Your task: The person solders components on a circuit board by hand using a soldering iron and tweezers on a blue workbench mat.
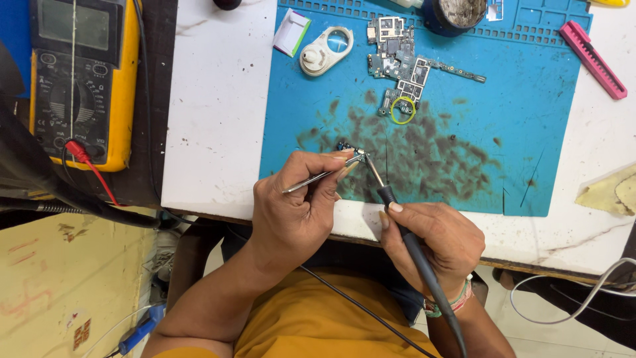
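Observation:
My left hand (298,205) pinches metal tweezers (322,176), whose tips hold down a small dark circuit piece (348,147) on the stained blue work mat (503,132). My right hand (440,238) grips a black soldering iron (411,245) like a pen; its metal tip (373,169) meets the tweezer tips at that small piece. Further back on the mat lies a larger phone circuit board (401,63) with a yellow-green ring (403,110) at its lower end.
A yellow and black multimeter (79,79) with a red lead stands at the left. A white magnifier-like tool (326,51), a dark round tin (454,14), a pink toothed strip (593,59) and a yellowish cloth (613,192) lie around the white table (212,119).

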